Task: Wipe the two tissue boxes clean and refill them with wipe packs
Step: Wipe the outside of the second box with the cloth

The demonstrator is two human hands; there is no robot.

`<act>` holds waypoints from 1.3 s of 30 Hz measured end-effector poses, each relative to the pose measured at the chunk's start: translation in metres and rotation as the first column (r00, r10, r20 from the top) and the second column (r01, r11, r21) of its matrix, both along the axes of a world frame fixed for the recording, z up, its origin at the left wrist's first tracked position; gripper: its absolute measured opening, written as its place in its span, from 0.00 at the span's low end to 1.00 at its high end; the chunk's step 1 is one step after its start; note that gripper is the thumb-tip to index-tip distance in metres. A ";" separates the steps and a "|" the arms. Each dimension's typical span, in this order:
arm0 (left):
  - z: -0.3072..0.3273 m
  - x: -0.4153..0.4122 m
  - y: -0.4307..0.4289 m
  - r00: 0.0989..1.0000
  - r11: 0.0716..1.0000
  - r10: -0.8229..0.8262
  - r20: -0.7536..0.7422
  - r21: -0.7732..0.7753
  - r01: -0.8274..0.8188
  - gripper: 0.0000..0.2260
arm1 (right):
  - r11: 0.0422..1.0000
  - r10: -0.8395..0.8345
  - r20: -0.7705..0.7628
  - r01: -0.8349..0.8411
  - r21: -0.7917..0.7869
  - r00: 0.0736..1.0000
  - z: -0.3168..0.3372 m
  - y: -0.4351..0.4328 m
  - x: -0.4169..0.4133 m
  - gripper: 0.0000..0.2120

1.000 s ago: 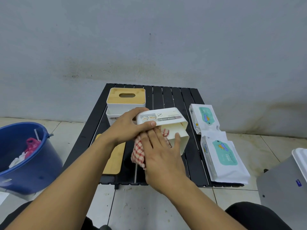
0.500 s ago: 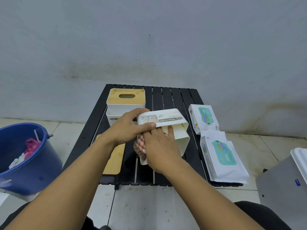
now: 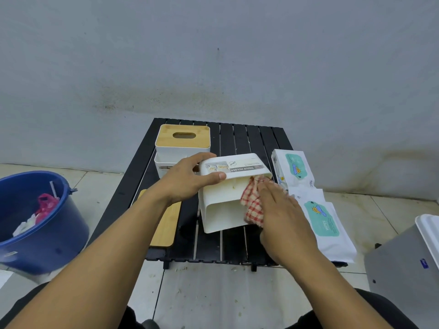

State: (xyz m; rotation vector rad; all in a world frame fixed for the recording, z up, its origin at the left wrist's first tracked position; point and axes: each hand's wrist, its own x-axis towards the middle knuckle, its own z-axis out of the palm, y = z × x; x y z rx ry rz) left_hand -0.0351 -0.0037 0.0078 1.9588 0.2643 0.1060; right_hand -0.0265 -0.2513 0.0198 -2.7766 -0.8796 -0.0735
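item 1, tissue box: white, lid off, tipped on its side w/ the open mouth toward me, over the middle front of the table; lower edge at or just above the slats, can't tell if it touches. yellowish specks on the inner wall near the label side. item 2, left hand: clamped on the box's upper edge, thumb across the label face, fingers curled over the far side. item 3, checked cloth: red/white, bunched at the box's right inner wall. item 4, right hand: fingers straight and together, flat on the cloth, pressing, not pinching. risks, as i judge them: one-hand hold on a smooth wall, so a hard push w/ the cloth could twist the box out of my grip or shove it right into the wipe packs, far and near. the near pack lies at the table's right front edge and prob. needs only a nudge to go over. flat palm w/ no pinch means the cloth may slide and skip the specks or pack dirt into the corner. item 5, loose bamboo lid: flat at the left front edge, partly under my left forearm; a dropped elbow could knock it to the floor. item 6, second tissue box: lid on, back left, not yet opened. outer: blue bucket on the floor at left, grey bin at right.
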 end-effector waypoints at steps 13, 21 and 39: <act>0.001 0.001 0.001 1.000 0.999 -0.026 0.018 0.044 0.025 0.25 | 0.968 0.206 0.047 -0.196 -0.155 0.978 -0.010 0.075 -0.013 0.46; -0.001 0.001 0.001 1.000 0.999 0.008 0.030 0.033 -0.009 0.25 | 0.953 0.299 0.010 -0.298 -0.047 0.954 0.001 0.061 -0.007 0.38; 0.003 -0.001 -0.003 1.000 1.000 0.011 0.000 0.011 -0.011 0.24 | 0.789 -0.135 0.309 -0.086 0.609 0.941 -0.016 0.056 0.002 0.14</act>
